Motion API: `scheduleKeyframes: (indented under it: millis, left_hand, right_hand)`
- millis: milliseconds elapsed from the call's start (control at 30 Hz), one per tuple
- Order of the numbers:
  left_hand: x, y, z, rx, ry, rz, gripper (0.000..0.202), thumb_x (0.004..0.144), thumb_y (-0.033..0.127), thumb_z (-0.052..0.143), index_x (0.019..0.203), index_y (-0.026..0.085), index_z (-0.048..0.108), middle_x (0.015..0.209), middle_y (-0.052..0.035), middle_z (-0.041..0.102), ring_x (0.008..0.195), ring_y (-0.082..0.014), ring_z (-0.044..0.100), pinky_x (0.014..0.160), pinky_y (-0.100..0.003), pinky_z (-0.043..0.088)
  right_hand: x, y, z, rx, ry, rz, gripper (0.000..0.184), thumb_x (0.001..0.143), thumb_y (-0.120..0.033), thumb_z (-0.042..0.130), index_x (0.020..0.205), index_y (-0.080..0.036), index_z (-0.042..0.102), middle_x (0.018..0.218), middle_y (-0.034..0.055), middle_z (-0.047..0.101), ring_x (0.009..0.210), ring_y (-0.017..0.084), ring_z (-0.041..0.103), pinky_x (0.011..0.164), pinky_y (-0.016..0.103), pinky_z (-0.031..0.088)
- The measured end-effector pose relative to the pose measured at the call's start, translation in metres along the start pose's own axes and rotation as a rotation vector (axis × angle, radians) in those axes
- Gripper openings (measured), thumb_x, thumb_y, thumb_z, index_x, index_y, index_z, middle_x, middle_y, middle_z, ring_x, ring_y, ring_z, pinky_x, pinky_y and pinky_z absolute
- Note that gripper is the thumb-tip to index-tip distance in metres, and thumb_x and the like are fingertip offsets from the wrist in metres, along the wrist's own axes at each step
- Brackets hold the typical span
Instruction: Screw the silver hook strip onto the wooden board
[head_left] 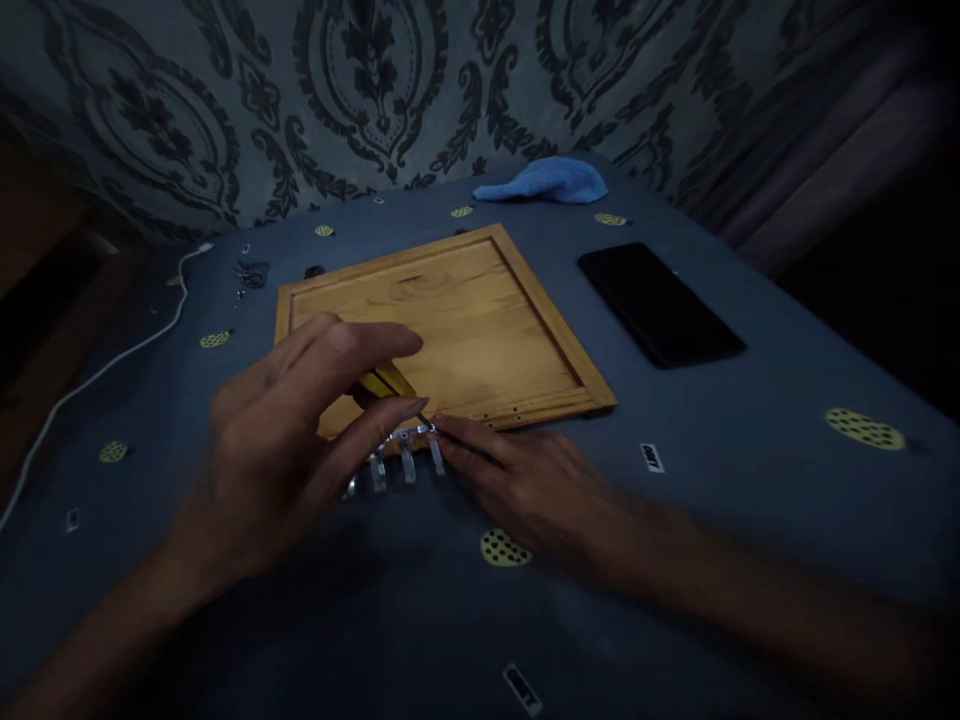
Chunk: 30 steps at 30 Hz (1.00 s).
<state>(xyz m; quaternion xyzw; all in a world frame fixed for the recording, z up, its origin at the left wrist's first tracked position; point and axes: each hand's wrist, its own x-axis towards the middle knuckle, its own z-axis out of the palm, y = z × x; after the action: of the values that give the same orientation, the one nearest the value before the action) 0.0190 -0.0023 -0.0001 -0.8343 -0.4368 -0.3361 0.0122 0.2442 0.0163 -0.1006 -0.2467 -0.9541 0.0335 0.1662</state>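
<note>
My left hand is closed around the yellow-and-black handle of a screwdriver, with thumb and index finger on either side of it. The screwdriver slants down to the right, its tip at the near edge of a framed wooden board. Along that edge sits a row of several shiny metal hooks pointing toward me. My right hand has its fingertips pressed together at the rightmost hook, close to the screwdriver tip. Its fingers partly hide the contact. Small dark holes dot the board's edge to the right.
A black phone lies right of the board, and a blue cloth lies behind it. Small metal pieces are heaped at the back left. A white cable runs along the left of the blue patterned tablecloth.
</note>
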Motion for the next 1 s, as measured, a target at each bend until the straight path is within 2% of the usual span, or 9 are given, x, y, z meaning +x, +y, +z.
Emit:
scheduleKeyframes:
  millis: [200, 333, 433, 700, 867, 1000]
  left_hand:
    - [-0.0014, 0.0028, 0.0003, -0.202, -0.005, -0.106, 0.039, 0.092, 0.013, 0.072, 0.128, 0.024, 0.063, 0.120, 0.0007, 0.070, 0.101, -0.0125, 0.072, 0.088, -0.022, 0.061]
    - [-0.0012, 0.0033, 0.0016, -0.136, -0.021, -0.091, 0.033, 0.094, 0.019, 0.072, 0.126, 0.021, 0.062, 0.114, 0.0008, 0.071, 0.099, -0.0127, 0.072, 0.088, -0.024, 0.060]
    - [-0.0004, 0.0039, 0.0018, -0.057, -0.048, -0.053, 0.029, 0.096, 0.027, 0.070, 0.124, 0.024, 0.063, 0.111, 0.0019, 0.073, 0.095, -0.0141, 0.072, 0.085, -0.026, 0.061]
    - [-0.0005, 0.0011, -0.0007, -0.215, -0.050, -0.133, 0.033, 0.094, 0.016, 0.070, 0.126, 0.020, 0.064, 0.122, -0.0028, 0.070, 0.104, -0.0150, 0.072, 0.089, -0.027, 0.060]
    - [-0.0003, 0.0016, 0.0038, -0.027, -0.026, 0.001, 0.033, 0.095, 0.021, 0.072, 0.125, 0.016, 0.061, 0.116, -0.0018, 0.073, 0.099, -0.0122, 0.071, 0.088, -0.023, 0.060]
    - [0.0011, 0.0012, 0.0029, -0.095, -0.028, -0.016, 0.031, 0.095, 0.016, 0.071, 0.125, 0.020, 0.063, 0.118, 0.0015, 0.073, 0.104, -0.0106, 0.071, 0.092, -0.021, 0.059]
  right_hand:
    - [-0.0008, 0.0003, 0.0017, 0.037, -0.010, 0.006, 0.061, 0.084, 0.001, 0.054, 0.144, -0.010, 0.057, 0.143, 0.0183, 0.064, 0.107, 0.027, 0.073, 0.079, 0.038, 0.064]
    - [-0.0004, 0.0007, 0.0019, 0.043, -0.012, 0.003, 0.058, 0.085, -0.001, 0.055, 0.142, -0.009, 0.057, 0.144, 0.0193, 0.063, 0.109, 0.028, 0.072, 0.080, 0.038, 0.065]
    - [-0.0008, 0.0015, 0.0013, 0.042, 0.002, -0.006, 0.057, 0.085, -0.002, 0.052, 0.142, -0.009, 0.058, 0.145, 0.0187, 0.062, 0.107, 0.027, 0.073, 0.078, 0.037, 0.065]
    - [-0.0013, 0.0024, 0.0041, 0.028, -0.011, -0.006, 0.056, 0.089, -0.001, 0.052, 0.144, -0.009, 0.056, 0.142, 0.0184, 0.065, 0.108, 0.027, 0.073, 0.077, 0.037, 0.065]
    - [-0.0005, 0.0017, 0.0012, 0.056, -0.046, 0.009, 0.055, 0.092, -0.003, 0.049, 0.145, -0.010, 0.055, 0.146, 0.0196, 0.060, 0.110, 0.028, 0.072, 0.079, 0.040, 0.065]
    - [0.0000, 0.0008, -0.0005, 0.048, -0.042, 0.010, 0.055, 0.089, -0.002, 0.052, 0.143, -0.010, 0.057, 0.143, 0.0185, 0.063, 0.106, 0.027, 0.073, 0.076, 0.038, 0.065]
